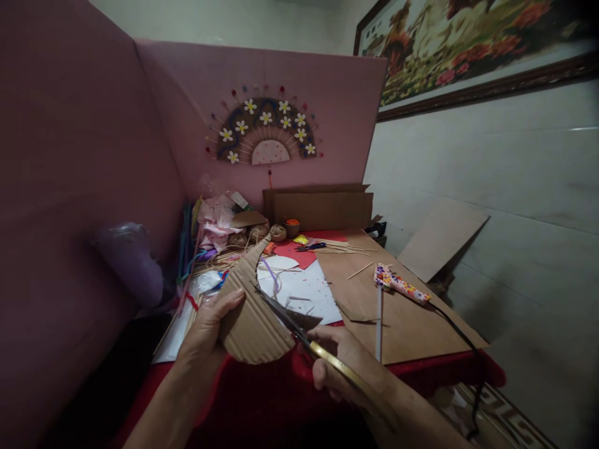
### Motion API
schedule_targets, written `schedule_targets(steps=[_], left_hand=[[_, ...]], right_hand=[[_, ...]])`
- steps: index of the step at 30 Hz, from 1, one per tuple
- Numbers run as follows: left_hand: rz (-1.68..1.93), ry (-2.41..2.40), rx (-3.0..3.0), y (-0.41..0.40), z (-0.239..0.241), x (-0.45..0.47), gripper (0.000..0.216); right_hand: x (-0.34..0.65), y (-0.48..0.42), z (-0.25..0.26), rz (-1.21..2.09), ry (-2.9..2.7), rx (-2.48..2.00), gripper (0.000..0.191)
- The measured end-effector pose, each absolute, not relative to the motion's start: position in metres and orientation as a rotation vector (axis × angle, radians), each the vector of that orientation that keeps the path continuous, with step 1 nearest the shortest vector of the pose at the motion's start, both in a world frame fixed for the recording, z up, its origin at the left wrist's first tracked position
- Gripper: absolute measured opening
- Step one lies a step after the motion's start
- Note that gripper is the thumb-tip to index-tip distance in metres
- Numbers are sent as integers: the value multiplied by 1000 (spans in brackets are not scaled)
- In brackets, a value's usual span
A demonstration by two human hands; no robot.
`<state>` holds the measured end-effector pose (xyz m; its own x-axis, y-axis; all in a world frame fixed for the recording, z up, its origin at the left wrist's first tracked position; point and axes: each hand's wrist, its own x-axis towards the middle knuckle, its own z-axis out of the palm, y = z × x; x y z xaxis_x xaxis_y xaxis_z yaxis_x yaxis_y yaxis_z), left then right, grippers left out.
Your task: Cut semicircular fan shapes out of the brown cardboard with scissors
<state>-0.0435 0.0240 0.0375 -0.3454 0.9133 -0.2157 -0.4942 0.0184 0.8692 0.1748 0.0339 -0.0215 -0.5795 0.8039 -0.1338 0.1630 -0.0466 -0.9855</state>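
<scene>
My left hand [211, 324] grips a curved piece of corrugated cardboard [250, 312] by its left edge, thumb laid across the front. My right hand [344, 362] is closed round the brass-coloured handles of a pair of scissors [290, 321]. The blades are parted and bite into the cardboard's right edge, about halfway up. A dark offcut hangs beside the blades. Both hands are held just above the near edge of the red-covered table [421, 368].
A large brown cardboard sheet [397, 299] lies right, with a patterned glue gun [400, 285] and its black cord on it. White paper [309, 290], sticks, twine balls and small blue scissors [311, 247] sit behind. Pink boards with a flowered fan [266, 134] enclose the left and back.
</scene>
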Motion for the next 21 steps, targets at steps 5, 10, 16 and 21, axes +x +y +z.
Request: schedule_targets(steps=[5, 10, 16, 21], left_hand=[[1626, 1165, 582, 20, 41, -37, 27], [1486, 1103, 606, 14, 39, -28, 36], [1503, 1116, 618, 10, 36, -23, 36], [1509, 1090, 614, 8, 42, -24, 37]], right_hand=[[176, 30, -25, 1714, -1730, -875, 50], [171, 28, -29, 1692, -1676, -888, 58], [167, 18, -13, 1785, -1632, -862, 78], [170, 14, -5, 1742, -1754, -801, 67]])
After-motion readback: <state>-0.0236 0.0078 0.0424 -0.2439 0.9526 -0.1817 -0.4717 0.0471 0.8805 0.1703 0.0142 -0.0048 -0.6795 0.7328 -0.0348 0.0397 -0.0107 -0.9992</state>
